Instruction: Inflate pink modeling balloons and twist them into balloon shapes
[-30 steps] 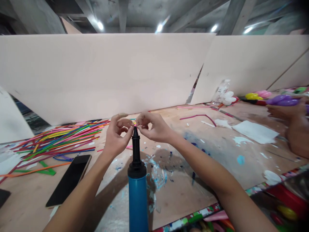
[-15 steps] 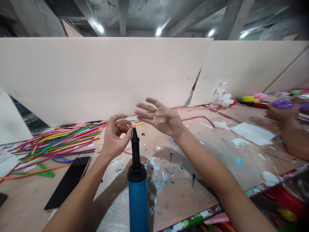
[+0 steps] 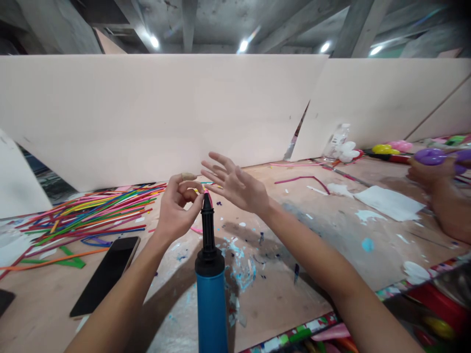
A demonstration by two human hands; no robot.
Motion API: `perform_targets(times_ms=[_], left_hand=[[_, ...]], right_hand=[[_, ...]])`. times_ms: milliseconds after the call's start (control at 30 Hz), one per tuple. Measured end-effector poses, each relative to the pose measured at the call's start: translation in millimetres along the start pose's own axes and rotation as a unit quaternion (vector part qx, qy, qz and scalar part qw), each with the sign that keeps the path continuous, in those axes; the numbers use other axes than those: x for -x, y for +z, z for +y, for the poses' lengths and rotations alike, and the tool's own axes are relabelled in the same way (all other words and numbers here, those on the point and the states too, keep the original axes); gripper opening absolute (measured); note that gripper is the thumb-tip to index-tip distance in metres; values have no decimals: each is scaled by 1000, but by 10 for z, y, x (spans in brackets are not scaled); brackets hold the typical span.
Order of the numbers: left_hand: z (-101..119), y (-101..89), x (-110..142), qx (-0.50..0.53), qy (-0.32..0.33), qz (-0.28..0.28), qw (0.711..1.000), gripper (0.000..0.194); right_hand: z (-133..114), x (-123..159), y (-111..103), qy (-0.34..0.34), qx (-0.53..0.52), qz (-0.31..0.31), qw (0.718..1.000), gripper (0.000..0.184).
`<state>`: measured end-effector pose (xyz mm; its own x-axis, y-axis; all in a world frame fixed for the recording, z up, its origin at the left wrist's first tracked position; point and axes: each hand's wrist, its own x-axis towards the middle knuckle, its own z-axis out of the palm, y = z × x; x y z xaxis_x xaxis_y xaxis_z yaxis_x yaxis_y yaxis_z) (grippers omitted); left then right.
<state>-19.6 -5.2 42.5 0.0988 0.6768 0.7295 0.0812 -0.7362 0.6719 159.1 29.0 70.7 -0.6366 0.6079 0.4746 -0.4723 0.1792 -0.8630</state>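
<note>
A blue hand pump (image 3: 211, 314) with a black ribbed neck and narrow nozzle stands upright in front of me. My left hand (image 3: 179, 208) is at its tip, thumb and forefinger pinched on the end of a thin pink balloon (image 3: 211, 198). Part of that balloon shows behind the nozzle; how far it sits over the tip is hidden by my fingers. My right hand (image 3: 239, 189) is just right of the nozzle, fingers spread, holding nothing. A covering wraps one finger of my left hand.
Many uninflated long balloons (image 3: 110, 211) lie left, near a black phone (image 3: 106, 274). A magenta balloon (image 3: 301, 177), white paper (image 3: 390, 202) and a clear bottle (image 3: 336, 142) are at right. Another person's hand (image 3: 432, 171) holds a purple balloon (image 3: 430, 156). A white board (image 3: 165, 117) stands behind.
My right hand has moved slightly left and down, closer to the nozzle, with its fingers still spread. The left hand keeps its pinch at the tip. The view has shifted a little.
</note>
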Motion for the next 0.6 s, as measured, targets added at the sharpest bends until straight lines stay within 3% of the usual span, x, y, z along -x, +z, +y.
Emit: perform_targets(times_ms=[100,167,233,267,333,367,433,467,533,600], left_hand=[[15,-2,-2,-1,1,-1,1000,38],[18,-5,-2,-3,-1,-1,1000,38],[13,-10,-1,-4,-7,0,1000,39],[8,-12,0,-5,-10,1,1000,39],[-6,-16,3,-7,-15,2,1000,41],[-12,-17,4,-9,-15,2,1000,41],[-23,-14,5,-17,-13,1,1000,40],[-26,-12,4,-22,-12,1,1000,38],[-29,-7,2,-32,-9,4,999,37],[-28,-5,-1,-41,-8,6,999,36]], right_hand=[[109,-48,-126,-5,115,5,993,75],[230,-44,-338,-13,290,62,955,75],[400,49,-600,53,489,132,861,83],[498,140,-718,133,551,161,808,87],[690,404,-872,320,593,131,727,93],[770,562,-896,362,601,89,707,93],[866,880,-858,358,614,25,703,89],[873,1019,-822,324,615,3,719,86],[797,1225,-799,258,568,-11,781,75],[619,1342,-947,200,492,18,847,63]])
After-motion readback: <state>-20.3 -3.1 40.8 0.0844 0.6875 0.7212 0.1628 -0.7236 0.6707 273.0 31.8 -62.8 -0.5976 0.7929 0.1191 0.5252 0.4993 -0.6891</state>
